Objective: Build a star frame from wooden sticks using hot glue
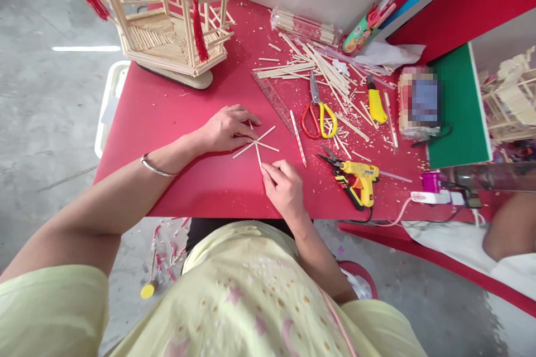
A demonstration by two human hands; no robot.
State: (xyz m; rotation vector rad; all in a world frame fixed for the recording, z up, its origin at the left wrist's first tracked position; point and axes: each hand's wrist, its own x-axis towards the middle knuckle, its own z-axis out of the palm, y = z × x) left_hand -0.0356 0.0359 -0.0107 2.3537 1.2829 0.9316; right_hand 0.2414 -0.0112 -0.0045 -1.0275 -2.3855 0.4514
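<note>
Several thin wooden sticks cross at one middle point and form a star point(268, 146) flat on the red table. My left hand point(228, 129) reaches over its upper left arms, with thumb and fingertips closed about the sticks near the centre. At the lower end, my right hand point(285, 187) pinches the tip of one stick between thumb and fingers. A pencil point(298, 139) with a red-patterned wrapping lies right of the star. Behind it is a clear ruler point(274, 101), and beside that, scissors point(319, 117) with one red and one yellow handle.
A stick-built pavilion model point(167, 39) with red tassels stands at the back left. Loose sticks point(326, 70) and crumbs litter the back right. A yellow glue gun point(362, 178), pliers point(349, 192), a yellow cutter point(377, 105) and a power strip point(435, 197) lie rightward. Another person's limb point(513, 226) shows far right.
</note>
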